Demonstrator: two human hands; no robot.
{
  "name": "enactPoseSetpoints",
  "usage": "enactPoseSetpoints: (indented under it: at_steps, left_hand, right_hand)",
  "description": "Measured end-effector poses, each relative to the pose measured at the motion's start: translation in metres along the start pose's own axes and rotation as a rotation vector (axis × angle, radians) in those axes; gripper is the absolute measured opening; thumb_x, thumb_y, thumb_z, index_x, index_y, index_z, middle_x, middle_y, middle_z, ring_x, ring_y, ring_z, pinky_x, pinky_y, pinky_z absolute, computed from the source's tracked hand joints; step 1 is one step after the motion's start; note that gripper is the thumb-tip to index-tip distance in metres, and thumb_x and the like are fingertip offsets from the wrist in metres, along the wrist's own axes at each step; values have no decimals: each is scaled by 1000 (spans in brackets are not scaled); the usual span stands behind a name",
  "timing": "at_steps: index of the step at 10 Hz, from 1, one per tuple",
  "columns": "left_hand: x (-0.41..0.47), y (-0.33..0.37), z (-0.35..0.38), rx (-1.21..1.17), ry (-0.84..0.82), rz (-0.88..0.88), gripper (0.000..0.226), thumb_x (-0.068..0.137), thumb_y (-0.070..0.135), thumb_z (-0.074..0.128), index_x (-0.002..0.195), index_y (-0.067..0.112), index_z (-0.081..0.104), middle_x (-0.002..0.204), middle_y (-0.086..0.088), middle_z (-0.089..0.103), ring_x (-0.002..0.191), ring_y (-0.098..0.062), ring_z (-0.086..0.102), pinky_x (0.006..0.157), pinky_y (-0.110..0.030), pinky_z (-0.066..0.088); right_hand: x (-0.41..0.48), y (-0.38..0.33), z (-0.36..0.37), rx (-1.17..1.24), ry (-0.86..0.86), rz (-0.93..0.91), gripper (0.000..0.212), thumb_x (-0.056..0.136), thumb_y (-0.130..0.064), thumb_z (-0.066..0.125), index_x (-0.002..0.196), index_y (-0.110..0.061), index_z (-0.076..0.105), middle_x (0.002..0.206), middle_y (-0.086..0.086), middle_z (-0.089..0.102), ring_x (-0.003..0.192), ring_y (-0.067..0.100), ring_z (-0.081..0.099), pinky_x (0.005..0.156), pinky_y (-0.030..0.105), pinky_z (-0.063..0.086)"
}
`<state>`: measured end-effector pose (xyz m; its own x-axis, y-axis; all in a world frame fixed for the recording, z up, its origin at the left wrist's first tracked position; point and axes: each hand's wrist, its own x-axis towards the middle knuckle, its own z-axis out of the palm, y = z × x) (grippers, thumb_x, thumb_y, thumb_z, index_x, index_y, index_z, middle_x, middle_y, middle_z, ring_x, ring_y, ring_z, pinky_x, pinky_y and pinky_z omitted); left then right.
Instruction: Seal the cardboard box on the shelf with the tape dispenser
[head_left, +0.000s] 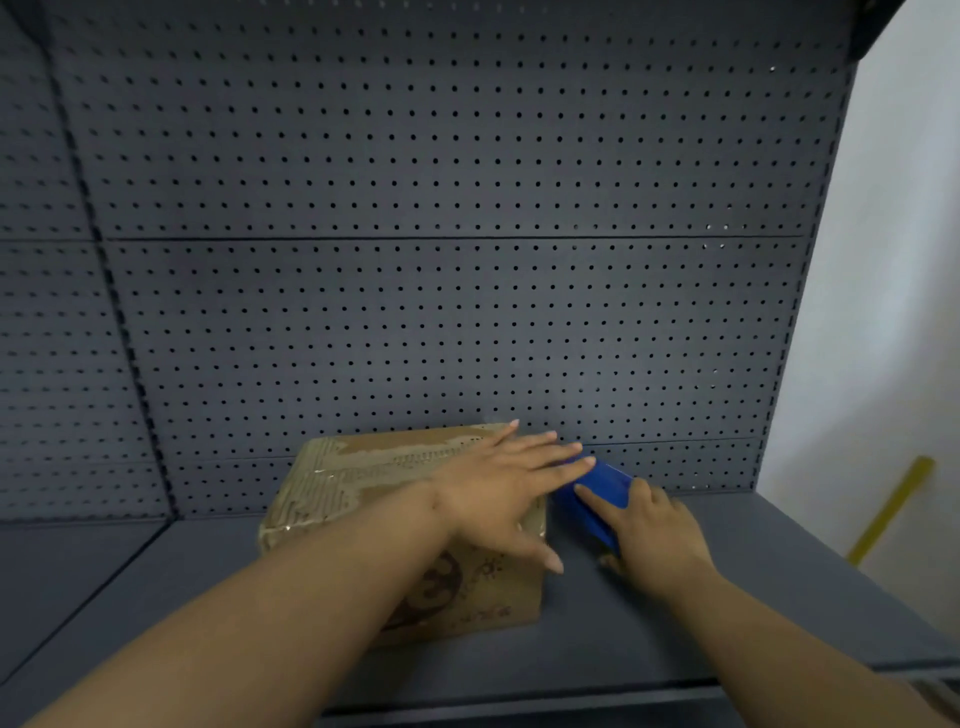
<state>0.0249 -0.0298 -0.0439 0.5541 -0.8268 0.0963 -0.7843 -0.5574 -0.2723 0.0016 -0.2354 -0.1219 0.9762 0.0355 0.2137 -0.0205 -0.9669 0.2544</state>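
Note:
A brown cardboard box (353, 478) stands on the dark grey shelf (727, 571), its top and left side covered with shiny clear tape. My left hand (504, 488) lies flat on the right part of the box top, fingers spread and reaching past the right edge. A blue tape dispenser (597, 488) sits against the box's right side. My right hand (654, 530) grips it from the right, index finger stretched along its top. Most of the dispenser is hidden by both hands.
A dark perforated back panel (441, 260) rises behind the shelf. A white wall (883, 312) stands to the right, with a yellow stick (893, 504) leaning low against it. The shelf's front edge (571, 691) runs below my forearms.

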Motion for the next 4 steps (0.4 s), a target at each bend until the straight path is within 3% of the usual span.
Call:
enactPoseSetpoints:
  at_steps: [1, 2, 3, 4]
  left_hand:
    - [-19, -7, -12, -143, 142, -92, 74, 83, 66, 38, 147, 35, 14, 158, 11, 15, 146, -8, 7, 119, -35, -5]
    - [-51, -23, -26, -388, 331, -259, 55, 89, 58, 35, 136, 32, 43, 144, 11, 44, 134, -5, 35, 117, -30, 18]
    - [-84, -37, -37, -747, 596, -490, 37, 95, 42, 35, 110, 25, 64, 111, 13, 62, 101, 5, 54, 92, -15, 41]
    - [-108, -52, -46, -1235, 843, -688, 45, 97, 42, 30, 86, 18, 66, 88, 5, 67, 83, -9, 62, 82, -23, 47]
  right_hand:
    - [-6, -5, 19, -32, -65, -91, 78, 74, -78, 8, 144, -44, 4, 140, 19, 33, 122, 34, 37, 100, 44, 32]
    - [-16, -7, 28, -38, -88, -138, 88, 67, -77, -16, 140, -49, 24, 134, 23, 46, 115, 38, 47, 98, 50, 36]
    - [-20, -9, 21, -14, -175, -113, 85, 64, -80, -13, 140, -52, 10, 138, 23, 42, 119, 39, 44, 105, 51, 31]
    - [-14, -5, -2, 71, -327, -76, 93, 53, -86, -9, 140, -51, -13, 157, 17, -1, 142, 36, 4, 115, 47, 0]
